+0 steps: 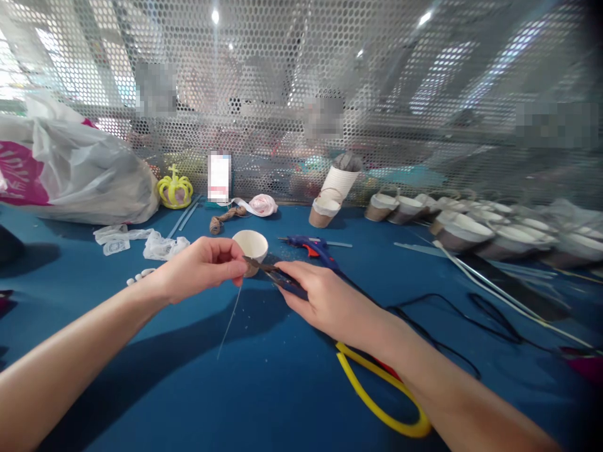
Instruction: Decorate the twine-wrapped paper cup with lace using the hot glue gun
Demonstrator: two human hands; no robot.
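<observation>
My right hand [330, 301] is wrapped round the dark blue handles of a pair of pliers [268, 270], whose dark jaws point left. Those jaws meet the fingertips of my left hand [202, 267], closed in a pinch. From that pinch a thin pale strand [229, 326] hangs down toward the table; whether it is wire or thread I cannot tell. Just behind the plier jaws stands a small cup [250, 243] with a white inside, its lower part partly hidden. A blue glue gun [308, 243] with a red trigger lies beyond my right hand.
Several small handled cups [471, 229] crowd the right side. One stands before stacked cups [340, 179]. A plastic bag [70, 166], yellow crown [175, 190], phone [219, 177] and ribbon roll [262, 205] line the back. Yellow loop [377, 408] and black cord [438, 298] lie right.
</observation>
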